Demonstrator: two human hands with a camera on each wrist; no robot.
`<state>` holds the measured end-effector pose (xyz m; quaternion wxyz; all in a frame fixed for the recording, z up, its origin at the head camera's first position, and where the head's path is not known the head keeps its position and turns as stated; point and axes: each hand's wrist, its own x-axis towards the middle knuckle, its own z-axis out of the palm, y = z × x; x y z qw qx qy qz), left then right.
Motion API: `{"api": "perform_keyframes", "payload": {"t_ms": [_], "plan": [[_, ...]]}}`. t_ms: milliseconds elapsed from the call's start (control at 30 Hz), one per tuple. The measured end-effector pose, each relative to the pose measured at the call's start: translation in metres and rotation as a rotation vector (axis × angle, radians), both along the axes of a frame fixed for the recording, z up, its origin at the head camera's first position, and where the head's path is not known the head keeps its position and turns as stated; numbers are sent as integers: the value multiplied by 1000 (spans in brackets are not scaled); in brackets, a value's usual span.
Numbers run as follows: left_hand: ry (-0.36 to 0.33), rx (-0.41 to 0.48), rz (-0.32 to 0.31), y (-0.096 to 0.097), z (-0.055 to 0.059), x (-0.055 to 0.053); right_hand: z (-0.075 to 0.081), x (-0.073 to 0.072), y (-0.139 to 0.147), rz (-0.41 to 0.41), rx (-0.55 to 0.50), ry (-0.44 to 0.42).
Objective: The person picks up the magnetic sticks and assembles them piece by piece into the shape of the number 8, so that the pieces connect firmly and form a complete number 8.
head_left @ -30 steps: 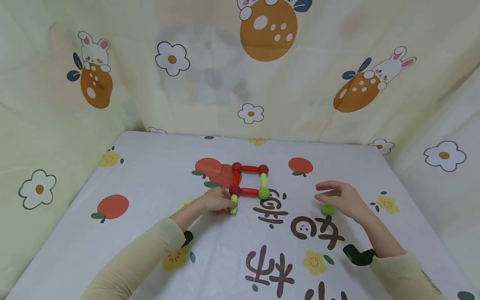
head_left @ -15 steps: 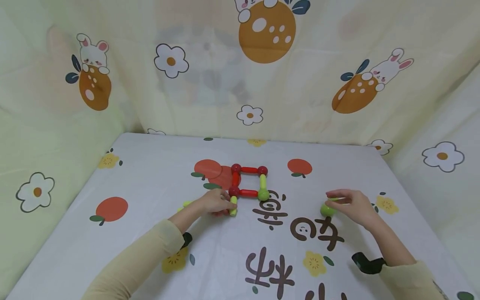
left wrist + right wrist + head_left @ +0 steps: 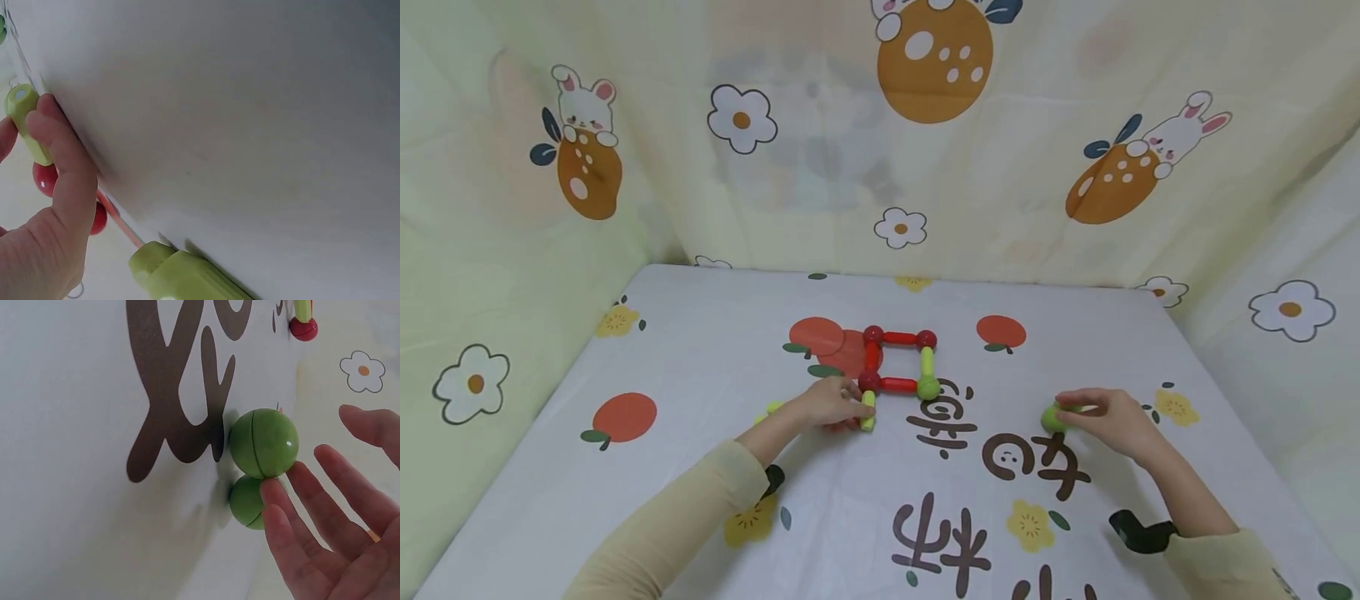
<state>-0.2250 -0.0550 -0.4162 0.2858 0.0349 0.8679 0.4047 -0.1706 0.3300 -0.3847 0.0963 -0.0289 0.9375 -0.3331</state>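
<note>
In the head view, several magnetic rods and balls form a square on the table. Its red ball [image 3: 869,381] at the near left corner meets a yellow-green magnetic rod [image 3: 868,410] pointing toward me. My left hand [image 3: 830,404] pinches that rod between thumb and fingers; the left wrist view shows the rod's free end [image 3: 22,103]. Over on the right, my right hand [image 3: 1108,421] is at a green ball [image 3: 1054,418]. Two green balls show in the right wrist view, the larger-looking ball [image 3: 264,444] nearer; loosely extended fingertips touch them, with the thumb apart.
More yellow-green rods [image 3: 187,275] lie behind my left forearm, mostly hidden in the head view. A patterned cloth [image 3: 955,467] covers the table, and printed curtains [image 3: 820,167] stand at the back and both sides.
My right hand has shifted right and slightly nearer me, then its fingers have come down against the green ball. The left hand stays on the yellow-green rod.
</note>
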Motion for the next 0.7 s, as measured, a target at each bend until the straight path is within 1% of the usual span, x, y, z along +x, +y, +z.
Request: {"api": "perform_keyframes", "payload": {"t_ms": [167, 300, 467, 700], "plan": [[7, 11, -3, 0, 0, -1, -3, -2, -1, 19, -4, -36], [0, 15, 11, 1, -2, -1, -8, -4, -3, 44, -3, -38], [-22, 31, 25, 1, -2, -1, -13, -7, -8, 32, 19, -40], [-56, 65, 15, -2, 0, 0, -18, -12, -16, 27, 39, -31]]}}
